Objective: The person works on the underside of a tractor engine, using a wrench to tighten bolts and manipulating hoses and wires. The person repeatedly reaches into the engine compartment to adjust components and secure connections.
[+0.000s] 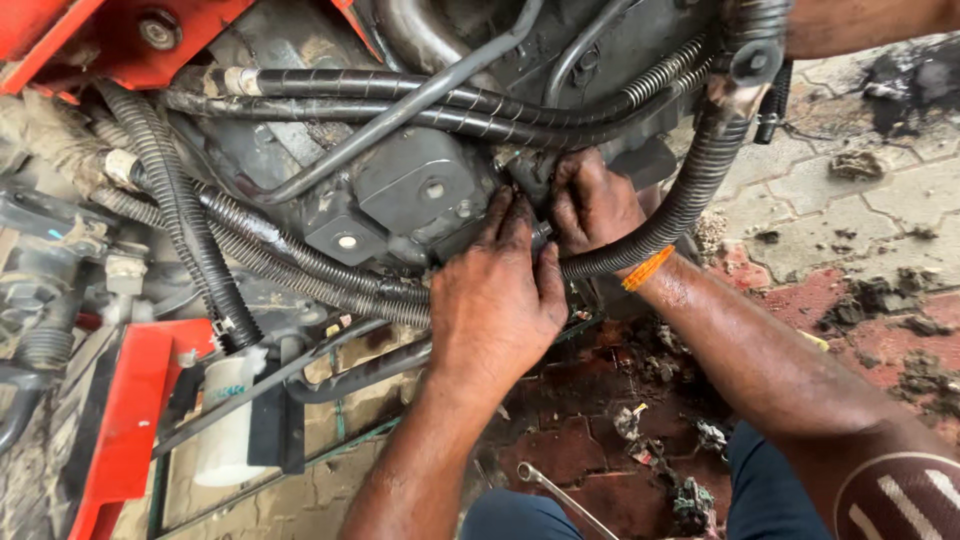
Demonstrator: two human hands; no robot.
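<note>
My left hand (pixel 497 295) lies flat against the underside of a dark, greasy machine housing (pixel 410 195), fingers pointing up at a small fitting (pixel 540 236). My right hand (pixel 592 200) curls around that same fitting, just right of the left fingers, with an orange thread band (pixel 647 269) on its wrist. A black corrugated hose (pixel 690 185) runs across the right wrist. What the fingers pinch is hidden.
Ribbed and spiral-wrapped hoses (pixel 300 255) cross the machine. Red frame parts (pixel 125 420) stand at the left and top left. A white canister (pixel 225 420) hangs lower left. A spanner (pixel 560 495) lies on the oily paving near my knees. Another person's arm (pixel 860 25) shows top right.
</note>
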